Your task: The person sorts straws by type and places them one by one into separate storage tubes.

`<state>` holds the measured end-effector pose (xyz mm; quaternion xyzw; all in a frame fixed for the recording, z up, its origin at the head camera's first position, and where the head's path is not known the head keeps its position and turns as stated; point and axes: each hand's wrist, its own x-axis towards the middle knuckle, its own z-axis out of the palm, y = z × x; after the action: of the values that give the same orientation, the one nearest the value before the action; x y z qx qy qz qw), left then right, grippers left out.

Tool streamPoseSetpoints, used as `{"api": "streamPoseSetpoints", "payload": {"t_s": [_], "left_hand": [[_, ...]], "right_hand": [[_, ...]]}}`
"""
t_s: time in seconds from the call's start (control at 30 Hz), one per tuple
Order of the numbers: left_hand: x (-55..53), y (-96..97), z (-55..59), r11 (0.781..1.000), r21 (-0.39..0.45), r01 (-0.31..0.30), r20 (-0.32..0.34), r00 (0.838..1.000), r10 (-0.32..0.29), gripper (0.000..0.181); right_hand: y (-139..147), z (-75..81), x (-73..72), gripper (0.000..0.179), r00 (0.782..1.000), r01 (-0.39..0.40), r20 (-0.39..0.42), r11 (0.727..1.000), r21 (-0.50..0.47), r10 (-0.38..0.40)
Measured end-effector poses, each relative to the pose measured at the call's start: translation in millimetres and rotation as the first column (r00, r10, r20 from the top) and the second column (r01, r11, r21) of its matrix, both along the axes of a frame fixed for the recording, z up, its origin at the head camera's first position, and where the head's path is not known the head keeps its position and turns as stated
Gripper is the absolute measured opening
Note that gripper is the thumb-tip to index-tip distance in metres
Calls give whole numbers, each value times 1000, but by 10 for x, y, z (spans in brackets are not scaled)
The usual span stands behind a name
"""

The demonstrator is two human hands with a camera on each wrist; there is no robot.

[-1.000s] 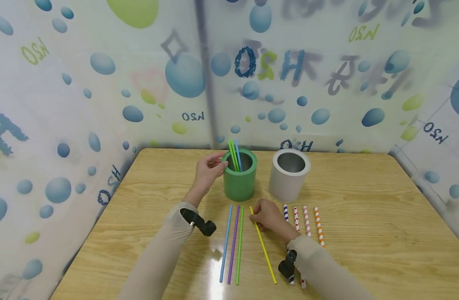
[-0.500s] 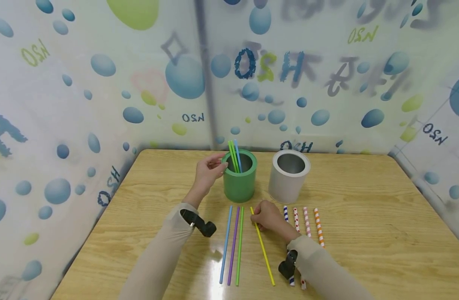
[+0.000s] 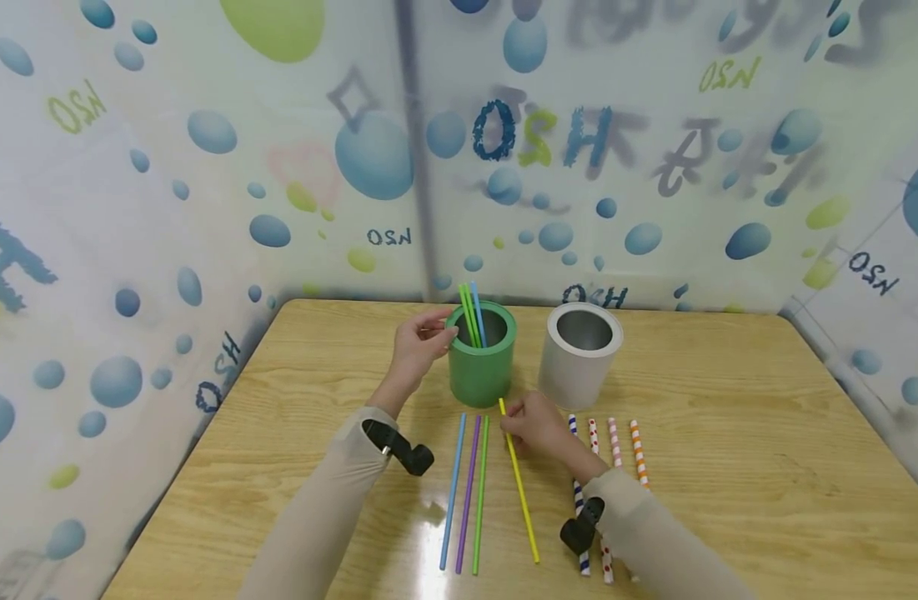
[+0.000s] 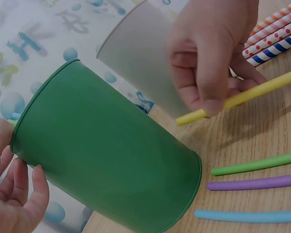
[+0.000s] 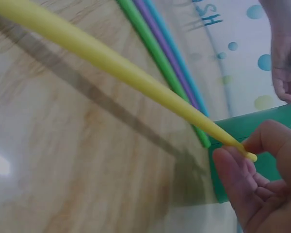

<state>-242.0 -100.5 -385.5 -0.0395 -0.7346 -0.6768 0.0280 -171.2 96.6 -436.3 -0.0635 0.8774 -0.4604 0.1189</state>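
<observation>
My left hand (image 3: pixel 416 348) holds the rim of a green cup (image 3: pixel 481 377), thumb at the rim and fingers against the outside. Two green straws (image 3: pixel 468 312) and a blue straw (image 3: pixel 478 310) stand in that cup. Between thumb and fingertips, my right hand (image 3: pixel 539 427) pinches a yellow straw (image 3: pixel 522 492) near its far end. In the right wrist view, the yellow straw (image 5: pixel 136 82) hangs above the table, apart from its shadow. Left of it lie a blue straw (image 3: pixel 453 492), a purple straw (image 3: pixel 469 493) and a green straw (image 3: pixel 481 496), side by side.
A white cup (image 3: pixel 574 375) stands right of the green one, its visible interior holding nothing. Several patterned straws (image 3: pixel 639 450) lie under and beside my right forearm. The wooden table (image 3: pixel 766 433) meets a printed backdrop (image 3: pixel 616 167) at its back edge.
The yellow straw has come up off the table in my right hand and shifted slightly toward the green cup. My left hand stays at the green cup's rim.
</observation>
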Motion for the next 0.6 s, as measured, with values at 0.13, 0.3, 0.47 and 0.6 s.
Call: {"api": "streamPoseSetpoints", "payload": {"t_s": [0.13,0.3,0.47,0.6], "left_hand": [[23,-2,41,1000,-2,13,17,1000,-13,34],[14,-3,60,1000,-2,21,31,999,-21,34],[-9,-3,0,1000,2,8,8,1000,-9,33],[-7,-3,-3,1000,-3,-2,0,1000,2,31]], "right_hand": [[5,65,-19,5,999,-22,-50,998,-59,20],[6,121,-40,8,998,1,-65,993,-116,-8],[17,177,-60,9,995,7,-96,984,-176,-24],[25,275,-87,9,990,4,-133,968,-250,-38]]}}
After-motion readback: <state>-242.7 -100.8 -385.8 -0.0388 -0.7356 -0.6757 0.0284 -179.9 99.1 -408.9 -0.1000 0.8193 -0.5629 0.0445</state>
